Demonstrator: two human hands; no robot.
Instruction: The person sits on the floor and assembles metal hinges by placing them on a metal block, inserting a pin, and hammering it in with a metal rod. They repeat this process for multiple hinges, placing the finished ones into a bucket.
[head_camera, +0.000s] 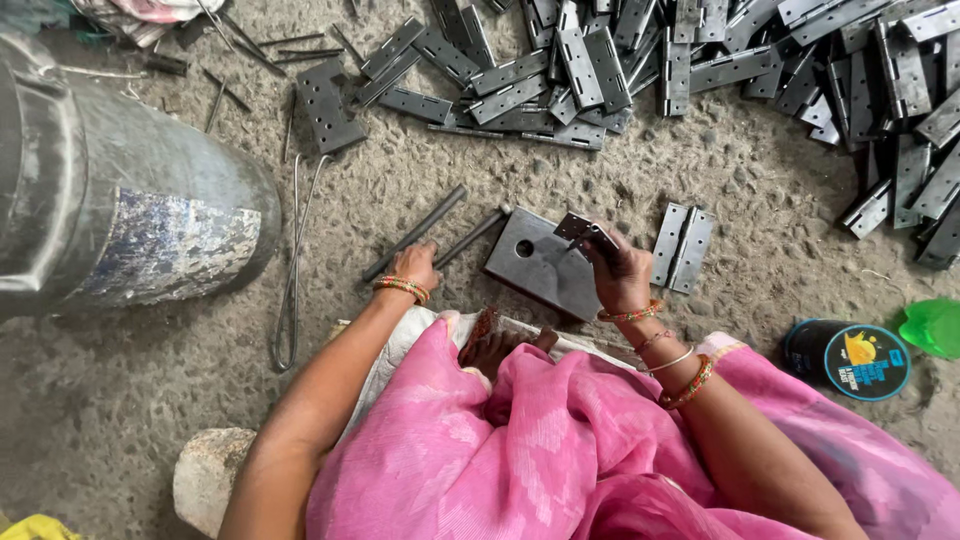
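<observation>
the small grey folded metal hinge (583, 230) sits pinched in the fingers of the right hand (618, 275), held just above the far edge of the thick dark steel block with a round hole (540, 265) that lies on the floor directly in front of that hand. the hinge's long axis runs roughly left to right, its knuckle end pointing toward the left hand. the left hand (415, 268) is closed narrowly on the near end of a thin dark steel pin (418, 232), which lies slanted away from it, up and to the right; a second similar rod (470, 237) lies just beside, between the two hands, its far end close to the block. the right hand is clearly the nearer one to the hinge. just right of the right hand lies an opened grey hinge (682, 248) flat on the rough concrete floor (120, 400). farther out, beyond both hands, spreads a heap of grey hinges (700, 60). left of the left hand stands a large worn metal drum (120, 220); right of the right arm rests a round dark tin lid (850, 358).
</observation>
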